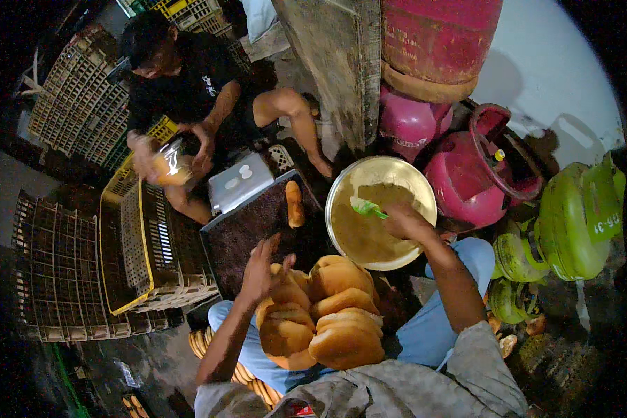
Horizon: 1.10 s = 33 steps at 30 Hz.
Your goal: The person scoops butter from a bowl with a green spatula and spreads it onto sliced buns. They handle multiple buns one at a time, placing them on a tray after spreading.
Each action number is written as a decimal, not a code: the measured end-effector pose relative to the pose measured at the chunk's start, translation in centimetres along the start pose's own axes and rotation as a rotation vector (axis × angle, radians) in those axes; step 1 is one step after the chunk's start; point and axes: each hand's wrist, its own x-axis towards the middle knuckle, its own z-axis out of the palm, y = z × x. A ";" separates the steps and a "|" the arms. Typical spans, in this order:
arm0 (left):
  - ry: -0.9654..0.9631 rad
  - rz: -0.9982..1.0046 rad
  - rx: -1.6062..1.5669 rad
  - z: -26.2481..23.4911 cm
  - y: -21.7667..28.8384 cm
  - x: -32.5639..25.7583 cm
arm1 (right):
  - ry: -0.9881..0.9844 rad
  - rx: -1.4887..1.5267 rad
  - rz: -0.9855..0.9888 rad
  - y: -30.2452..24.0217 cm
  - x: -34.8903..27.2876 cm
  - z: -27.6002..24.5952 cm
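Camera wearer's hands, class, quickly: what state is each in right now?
Left hand: open, beside the bread buns.
Right hand: closed, holding the green spatula.

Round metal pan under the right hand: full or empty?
Partly filled: tan paste lies low in the pan, its upper sides bare and shiny. Depth: cannot tell.

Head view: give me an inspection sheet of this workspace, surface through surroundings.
Surface: tray of dark granules, one elongated roll lying on them.
Job's things: buns bunched at lower centre; metal bowl holding a yellowish-brown mixture; green spatula.
Clutter: yellow-rimmed crate at left; long rolls low at left.
Hands: right hand holds the spatula over the bowl; left hand beside the buns, contact unclear.
Cables: nothing seen.
Surroundings: co-worker opposite, holding a blurred, shiny item; pink gas cylinder and green gas cylinder at right.
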 end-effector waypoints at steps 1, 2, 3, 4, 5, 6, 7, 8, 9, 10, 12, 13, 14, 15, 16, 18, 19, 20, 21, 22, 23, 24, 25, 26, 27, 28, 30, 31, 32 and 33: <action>0.006 -0.001 -0.090 -1.3 1.8 -3.3 | -0.048 -0.044 -0.038 0.7 0.5 1.0; 0.086 0.096 -0.145 -2.0 3.2 -6.3 | -0.089 -0.095 -0.043 1.4 0.9 1.8; 0.106 0.206 -0.033 -2.5 4.1 -9.4 | -0.131 -0.146 -0.051 2.1 1.4 2.6; 0.144 0.328 0.112 -2.5 4.7 -12.1 | -0.160 -0.195 -0.046 2.5 2.2 3.8; 0.067 0.353 0.006 -2.0 5.0 -14.0 | -0.122 -0.239 -0.139 2.9 3.2 5.2; 0.030 0.453 0.032 -1.3 4.9 -15.6 | -0.152 -0.271 -0.079 3.3 4.1 6.6; -0.014 0.558 0.200 -0.7 4.8 -17.1 | -0.129 -0.308 -0.106 3.9 5.1 8.1; -0.072 0.502 0.257 0.1 4.7 -18.2 | -0.093 -0.342 -0.148 4.5 6.0 9.7; -0.074 0.475 0.277 0.6 4.6 -19.0 | -0.024 -0.372 -0.210 5.1 6.6 11.1; -0.045 0.491 0.291 1.2 4.6 -19.5 | 0.059 -0.388 -0.279 5.7 7.2 12.2; -0.191 0.402 0.326 0.9 4.3 -19.7 | 0.200 -0.342 -0.364 6.2 7.9 13.2; -0.174 0.402 0.369 0.9 4.5 -19.5 | 0.228 -0.302 -0.380 6.1 7.7 13.1; -0.150 0.388 0.394 0.6 4.7 -19.1 | 0.092 -0.225 -0.306 5.9 7.6 12.1; -0.151 0.400 0.384 0.1 4.9 -18.6 | -0.036 -0.156 -0.220 5.3 7.3 10.8; -0.134 0.422 0.366 -0.4 5.1 -18.0 | -0.112 -0.147 -0.247 4.6 6.9 8.7; -0.167 0.407 0.325 -1.8 5.4 -16.6 | -0.271 0.030 -0.196 2.8 4.4 4.9; -0.246 0.402 0.305 -2.9 5.3 -16.1 | -0.352 0.198 -0.118 1.7 2.9 3.1; -0.288 0.341 0.185 -3.9 4.9 -15.3 | -0.444 0.346 -0.020 0.5 1.4 1.4; -0.328 0.276 0.065 -4.8 4.4 -14.4 | -0.421 0.304 -0.082 -0.8 0.0 -0.2; -0.334 0.220 -0.057 -5.4 3.9 -13.7 | -0.413 0.243 -0.130 -2.2 -1.2 -1.7; -0.247 0.101 -0.318 -5.5 3.6 -13.0 | -0.432 0.212 -0.163 -3.6 -2.1 -3.1; -0.117 0.005 -0.573 -5.6 3.1 -12.3 | -0.401 0.197 -0.172 -5.1 -2.9 -4.1; -0.040 -0.217 -0.736 -5.0 2.8 -11.2 | -0.396 0.218 -0.165 -6.6 -3.7 -4.6; 0.047 -0.427 -0.891 -4.1 2.7 -10.0 | -0.394 0.252 -0.154 -8.0 -4.4 -5.0; 0.017 -0.406 -0.955 -3.6 2.5 -8.9 | -0.361 0.316 -0.199 -9.2 -5.1 -5.2; -0.006 -0.456 -0.980 -3.1 2.4 -7.6 | -0.236 0.258 -0.335 -10.3 -5.6 -5.0; 0.060 -0.489 -1.314 -0.7 3.7 -6.0 | 0.006 0.156 -0.576 -12.0 -6.4 -4.3; 0.016 -0.451 -1.514 0.4 4.5 -5.1 | 0.037 0.163 -0.643 -12.6 -6.4 -4.0; -0.037 -0.509 -1.770 0.9 5.1 -4.0 | 0.064 0.146 -0.671 -13.0 -6.6 -3.4; -0.195 -0.409 -2.068 1.2 5.5 -2.9 | 0.113 0.097 -0.706 -13.4 -6.6 -2.8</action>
